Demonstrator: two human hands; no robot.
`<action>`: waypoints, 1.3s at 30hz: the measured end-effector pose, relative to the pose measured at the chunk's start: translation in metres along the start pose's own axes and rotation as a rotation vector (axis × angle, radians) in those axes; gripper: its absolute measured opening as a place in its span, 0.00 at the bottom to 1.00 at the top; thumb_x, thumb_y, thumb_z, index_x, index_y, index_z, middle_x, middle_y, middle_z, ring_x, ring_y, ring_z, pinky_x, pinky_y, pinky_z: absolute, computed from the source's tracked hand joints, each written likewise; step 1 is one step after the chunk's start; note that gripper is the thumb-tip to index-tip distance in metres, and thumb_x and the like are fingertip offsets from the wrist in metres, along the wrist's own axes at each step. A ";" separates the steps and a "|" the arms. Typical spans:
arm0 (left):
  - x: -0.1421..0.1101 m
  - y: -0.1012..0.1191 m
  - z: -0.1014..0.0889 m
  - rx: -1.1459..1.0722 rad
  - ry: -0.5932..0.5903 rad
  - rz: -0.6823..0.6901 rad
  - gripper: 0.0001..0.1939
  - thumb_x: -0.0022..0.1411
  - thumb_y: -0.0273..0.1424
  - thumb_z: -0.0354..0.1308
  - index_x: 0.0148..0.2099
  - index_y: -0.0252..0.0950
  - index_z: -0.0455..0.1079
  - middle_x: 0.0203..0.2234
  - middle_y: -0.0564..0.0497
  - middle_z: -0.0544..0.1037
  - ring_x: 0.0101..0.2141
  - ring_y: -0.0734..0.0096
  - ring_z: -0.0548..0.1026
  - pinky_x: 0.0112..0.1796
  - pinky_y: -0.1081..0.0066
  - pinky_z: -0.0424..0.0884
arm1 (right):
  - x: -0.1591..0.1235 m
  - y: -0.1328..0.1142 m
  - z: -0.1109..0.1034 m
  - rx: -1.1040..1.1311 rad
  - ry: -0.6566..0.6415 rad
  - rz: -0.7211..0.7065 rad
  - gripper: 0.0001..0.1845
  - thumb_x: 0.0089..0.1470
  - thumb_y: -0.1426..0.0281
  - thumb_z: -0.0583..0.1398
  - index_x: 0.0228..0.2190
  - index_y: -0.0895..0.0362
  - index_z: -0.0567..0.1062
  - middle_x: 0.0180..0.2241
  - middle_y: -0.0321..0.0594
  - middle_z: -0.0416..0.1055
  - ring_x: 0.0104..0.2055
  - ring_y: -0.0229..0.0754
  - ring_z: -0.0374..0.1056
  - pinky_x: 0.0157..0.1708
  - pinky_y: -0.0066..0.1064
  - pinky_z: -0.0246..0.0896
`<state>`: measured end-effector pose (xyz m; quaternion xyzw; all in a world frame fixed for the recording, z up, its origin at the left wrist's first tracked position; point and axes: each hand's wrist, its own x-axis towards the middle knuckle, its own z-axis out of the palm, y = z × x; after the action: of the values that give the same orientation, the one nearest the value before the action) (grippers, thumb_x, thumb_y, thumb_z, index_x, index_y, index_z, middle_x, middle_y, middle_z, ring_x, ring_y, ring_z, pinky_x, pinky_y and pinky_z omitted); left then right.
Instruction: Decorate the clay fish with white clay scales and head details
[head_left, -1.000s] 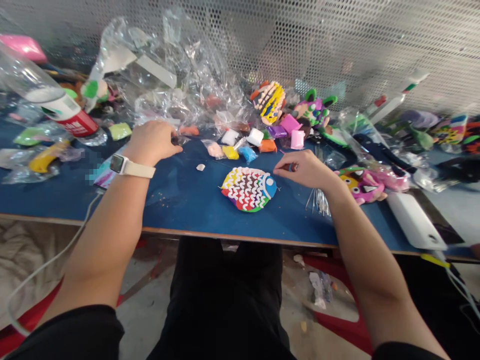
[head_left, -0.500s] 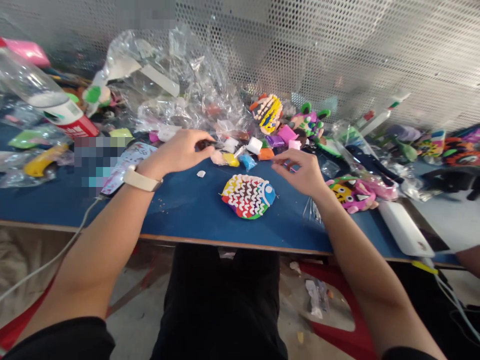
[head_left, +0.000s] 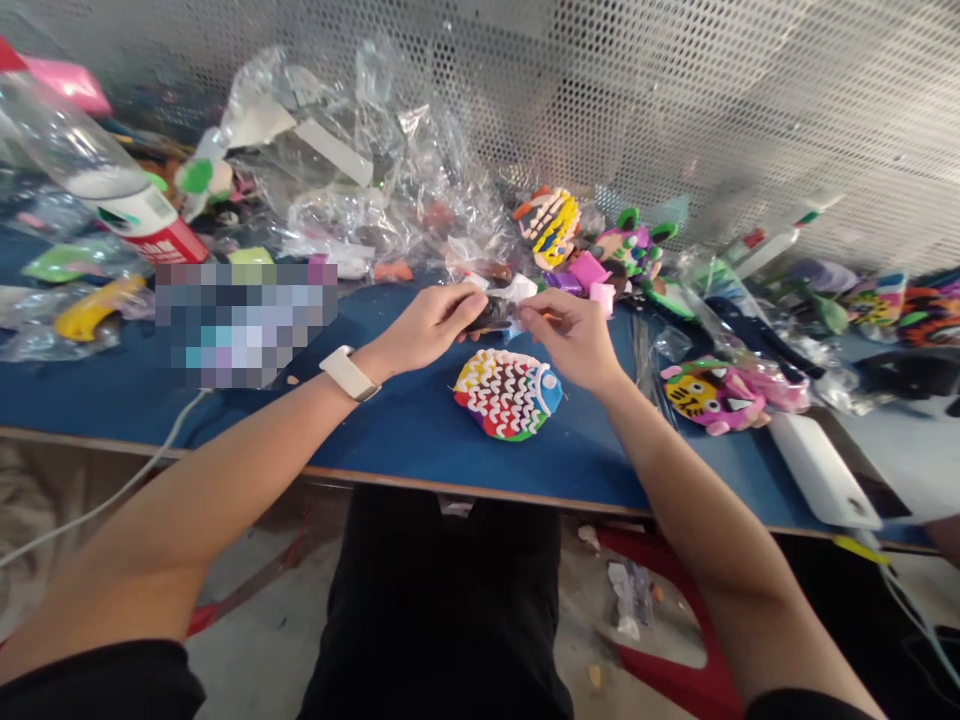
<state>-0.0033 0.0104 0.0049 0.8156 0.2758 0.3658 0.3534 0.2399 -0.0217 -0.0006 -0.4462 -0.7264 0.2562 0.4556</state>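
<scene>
So your hands have basically come together now. A second ago your left hand (head_left: 427,330) was way off to the left by the crumpled plastic wrapping (head_left: 405,150), and now it's in the middle with a small dark packet (head_left: 478,318) in its grip, pinched between thumb and fingers. Can't make out what's inside it, it's blurry and your fingers cover a lot. Your right hand (head_left: 570,330) has moved over a bit to meet it: thumb and fingertips drawn in close, right by the packet, but I honestly can't tell if that grip has caught a bit of film or nothing at all. The way I read it, the packet is what you're working on right now and the clay fish (head_left: 506,397) is just sitting this one out. The fish is flat on the counter (head_left: 420,445) just on your side of both hands, nobody touching it, blue head pointing right, white squiggly scales across its body. Beyond your fingers there's a white packet (head_left: 519,288) and a pink packet (head_left: 587,270), and the clay tiger face (head_left: 697,395) is off past your right wrist, well apart from the fish.
</scene>
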 end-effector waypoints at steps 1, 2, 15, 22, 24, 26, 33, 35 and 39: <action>0.000 -0.001 0.002 0.013 -0.005 -0.003 0.28 0.79 0.55 0.47 0.35 0.38 0.66 0.26 0.51 0.76 0.26 0.71 0.73 0.31 0.68 0.68 | -0.002 0.002 0.000 0.024 -0.004 0.016 0.16 0.65 0.53 0.65 0.37 0.53 0.82 0.36 0.42 0.81 0.37 0.46 0.76 0.35 0.38 0.73; 0.000 -0.003 0.005 0.038 0.000 -0.006 0.28 0.79 0.54 0.46 0.35 0.38 0.66 0.26 0.51 0.76 0.26 0.70 0.73 0.31 0.68 0.68 | -0.004 0.004 0.000 0.053 -0.009 0.033 0.17 0.65 0.52 0.65 0.36 0.53 0.82 0.35 0.42 0.80 0.35 0.45 0.75 0.34 0.37 0.73; -0.008 0.005 0.028 0.476 0.192 0.275 0.12 0.78 0.40 0.50 0.43 0.40 0.67 0.38 0.45 0.75 0.41 0.59 0.76 0.45 0.58 0.74 | -0.017 -0.003 0.016 -0.002 0.233 -0.018 0.15 0.65 0.54 0.66 0.35 0.52 0.81 0.35 0.42 0.80 0.37 0.46 0.76 0.36 0.40 0.74; -0.007 0.006 0.037 0.286 0.180 0.268 0.13 0.79 0.41 0.50 0.41 0.41 0.63 0.34 0.49 0.73 0.34 0.65 0.73 0.38 0.63 0.71 | -0.025 -0.014 0.020 -0.203 0.222 -0.205 0.09 0.65 0.65 0.66 0.31 0.50 0.79 0.32 0.38 0.78 0.33 0.45 0.72 0.35 0.41 0.71; -0.007 0.007 0.037 0.264 0.185 0.272 0.12 0.78 0.39 0.51 0.39 0.41 0.62 0.32 0.50 0.72 0.34 0.65 0.72 0.37 0.64 0.70 | -0.024 -0.011 0.020 -0.232 0.196 -0.215 0.09 0.65 0.65 0.67 0.30 0.50 0.79 0.32 0.38 0.78 0.33 0.45 0.71 0.35 0.41 0.70; -0.006 0.008 0.038 0.250 0.189 0.278 0.12 0.78 0.36 0.51 0.38 0.41 0.61 0.31 0.51 0.71 0.33 0.66 0.71 0.37 0.64 0.68 | -0.023 -0.010 0.020 -0.241 0.175 -0.201 0.10 0.65 0.64 0.67 0.30 0.50 0.78 0.32 0.38 0.78 0.33 0.45 0.71 0.35 0.41 0.70; -0.005 0.008 0.035 0.308 0.185 0.266 0.11 0.76 0.31 0.50 0.36 0.40 0.62 0.30 0.50 0.72 0.33 0.66 0.71 0.37 0.64 0.68 | -0.024 -0.015 0.021 -0.188 0.087 -0.170 0.09 0.65 0.68 0.63 0.31 0.50 0.73 0.32 0.38 0.74 0.35 0.45 0.70 0.35 0.39 0.70; -0.005 0.006 0.036 0.360 0.181 0.277 0.10 0.74 0.29 0.50 0.35 0.40 0.62 0.31 0.49 0.73 0.34 0.65 0.71 0.38 0.63 0.69 | -0.023 -0.015 0.020 -0.261 0.022 -0.211 0.09 0.65 0.71 0.60 0.31 0.51 0.71 0.33 0.39 0.73 0.35 0.44 0.69 0.37 0.39 0.69; -0.004 0.002 0.037 0.452 0.188 0.315 0.10 0.69 0.27 0.51 0.33 0.41 0.58 0.29 0.49 0.72 0.34 0.63 0.71 0.38 0.62 0.68 | -0.018 -0.015 0.013 -0.399 0.003 -0.245 0.11 0.66 0.74 0.57 0.30 0.51 0.67 0.33 0.40 0.71 0.35 0.44 0.69 0.38 0.40 0.68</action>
<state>0.0235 -0.0073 -0.0132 0.8690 0.2516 0.4195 0.0743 0.2255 -0.0440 -0.0031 -0.4362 -0.8107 0.0496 0.3872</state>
